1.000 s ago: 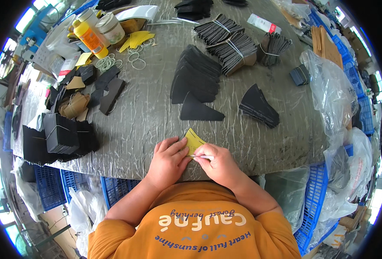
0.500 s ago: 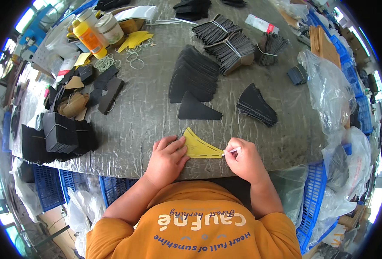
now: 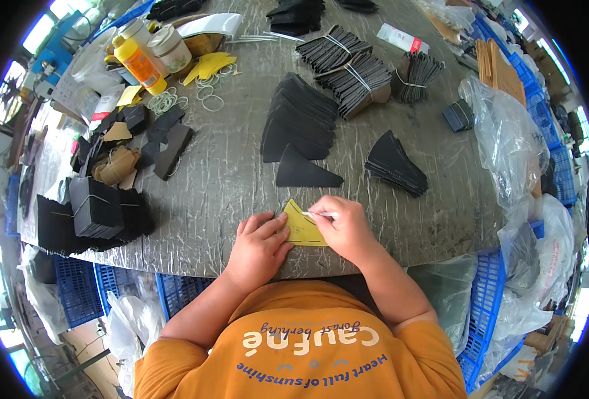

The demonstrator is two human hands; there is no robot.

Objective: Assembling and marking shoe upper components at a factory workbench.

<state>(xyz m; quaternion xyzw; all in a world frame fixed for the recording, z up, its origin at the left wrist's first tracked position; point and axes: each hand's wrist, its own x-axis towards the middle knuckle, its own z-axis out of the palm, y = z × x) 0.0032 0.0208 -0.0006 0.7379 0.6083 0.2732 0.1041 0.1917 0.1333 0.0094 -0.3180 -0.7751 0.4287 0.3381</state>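
A yellow curved-triangular template (image 3: 299, 231) with dark dashed slots lies flat near the front edge of the table. My left hand (image 3: 262, 245) rests on its left side, fingers stretched flat and slightly apart, pressing it down. My right hand (image 3: 343, 227) pinches a slim white pen (image 3: 322, 214), its tip at the template's upper curved edge. That hand covers the template's right corner. Just beyond lies a single black curved piece (image 3: 303, 169), overlapping the near end of a fanned row of similar black pieces (image 3: 299, 120).
A small black stack (image 3: 396, 164) lies to the right, with banded black bundles (image 3: 355, 80) farther back. At left stand banded black blocks (image 3: 95, 207), brown and black scraps (image 3: 116, 163), a yellow bottle (image 3: 138, 64) and rubber bands (image 3: 165, 100). Clear plastic bags (image 3: 504, 143) hang over the right edge.
My right hand has moved left and away from me, taking the pen from the template's right tip to its upper curved edge. My left hand stays on the template.
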